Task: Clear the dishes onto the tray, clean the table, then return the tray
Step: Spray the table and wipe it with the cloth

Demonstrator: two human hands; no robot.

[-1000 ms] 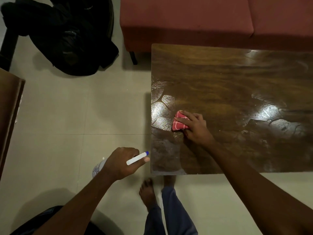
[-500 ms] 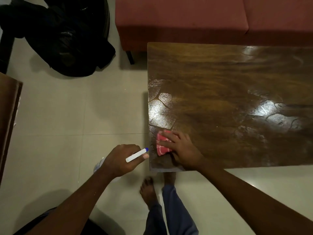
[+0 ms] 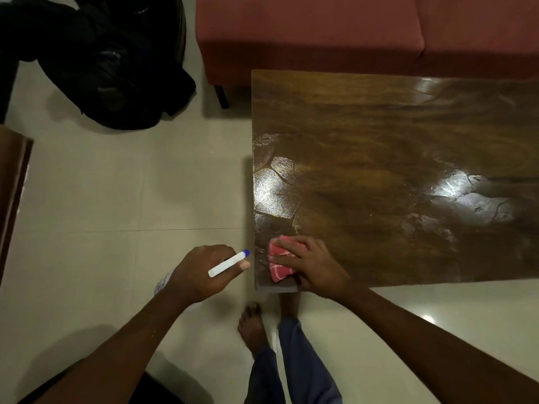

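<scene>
While my right hand presses the pink cloth onto the table, my left hand grips a spray bottle.

At the bottom centre of the frame are my bare feet and blue trousers on the pale tiled floor. Just above them, left of the table edge, my left hand has its fingers curled round the bottle, and its white nozzle with a blue tip points toward the table. My right hand lies with fingers spread flat over the bunched cloth at the table's lower left corner. Beyond it the glossy brown top shows wet, shining patches along its left side and at the right. A red sofa fills the top of the frame behind the table, a black bag lies on the floor at upper left, and brown wooden furniture meets the left edge.
</scene>
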